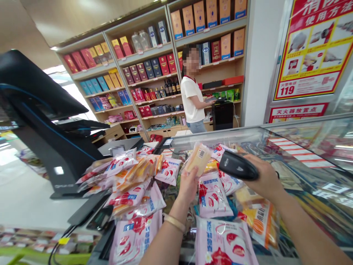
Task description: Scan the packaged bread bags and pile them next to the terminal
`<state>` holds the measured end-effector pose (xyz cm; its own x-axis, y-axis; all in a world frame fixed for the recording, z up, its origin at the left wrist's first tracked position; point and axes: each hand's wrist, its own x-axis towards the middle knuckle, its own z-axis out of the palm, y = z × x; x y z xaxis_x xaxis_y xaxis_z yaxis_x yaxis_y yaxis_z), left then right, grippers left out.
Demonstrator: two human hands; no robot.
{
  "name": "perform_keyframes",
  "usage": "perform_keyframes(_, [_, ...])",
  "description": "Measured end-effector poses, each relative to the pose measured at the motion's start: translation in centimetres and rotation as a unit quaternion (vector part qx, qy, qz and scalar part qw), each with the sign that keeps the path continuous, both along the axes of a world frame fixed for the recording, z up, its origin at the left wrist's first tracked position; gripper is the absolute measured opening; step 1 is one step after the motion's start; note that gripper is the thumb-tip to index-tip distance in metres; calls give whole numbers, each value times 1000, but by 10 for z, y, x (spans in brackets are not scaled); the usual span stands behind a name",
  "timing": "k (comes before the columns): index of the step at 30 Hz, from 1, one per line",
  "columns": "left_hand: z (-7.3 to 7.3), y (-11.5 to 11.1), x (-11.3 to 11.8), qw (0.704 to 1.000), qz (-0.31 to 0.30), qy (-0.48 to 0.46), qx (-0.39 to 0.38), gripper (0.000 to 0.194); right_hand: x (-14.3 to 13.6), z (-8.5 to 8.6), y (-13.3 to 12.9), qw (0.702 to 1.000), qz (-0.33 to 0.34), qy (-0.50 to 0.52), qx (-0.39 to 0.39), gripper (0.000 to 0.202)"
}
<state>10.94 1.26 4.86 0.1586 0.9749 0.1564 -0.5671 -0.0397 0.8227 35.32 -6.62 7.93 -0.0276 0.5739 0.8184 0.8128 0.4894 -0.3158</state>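
In my left hand [189, 182] is a clear-wrapped, pale bread-like snack pack [199, 158], its barcode label facing up. My right hand [263, 178] grips a black barcode scanner [238, 165], whose head points left toward that pack. Beneath both hands, pink-and-white snack packets [213, 197] with red fruit pictures lie spread over the glass counter. An orange-and-yellow packet [261, 222] rests below my right wrist. More packets [127, 195] are heaped to the left of my left hand. A beige band circles my left wrist.
A black checkout terminal [41, 121] stands at the left on a white counter [35, 209]. Beyond the glass display counter [248, 136], a person [193, 95] stands by a black cabinet [223, 116]. Shelves [139, 62] of boxes and bottles line the wall. A red poster [311, 55] hangs at right.
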Motion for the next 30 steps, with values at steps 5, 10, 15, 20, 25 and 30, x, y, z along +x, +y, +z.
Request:
perform_keyframes(5, [1, -3, 5, 1000, 10, 1, 0, 65, 1, -2, 2, 1000, 11, 7, 11, 15])
perform_keyframes(10, [2, -5, 6, 1000, 17, 8, 9, 65, 1, -6, 4, 1000, 11, 16, -5, 13])
perform_keyframes(15, [3, -6, 5, 999, 18, 42, 27, 65, -1, -4, 3, 1000, 9, 10, -5, 13])
perform_keyframes(20, [2, -6, 5, 998, 17, 53, 26, 58, -2, -1, 2, 1000, 11, 9, 5, 12])
perform_keyframes(25, [8, -7, 3, 997, 57, 59, -5, 56, 4, -11, 5, 999, -19, -2, 26, 19])
perform_keyframes(30, [50, -11, -32, 974, 150, 140, 94, 42, 18, -25, 10, 997, -21, -26, 65, 26])
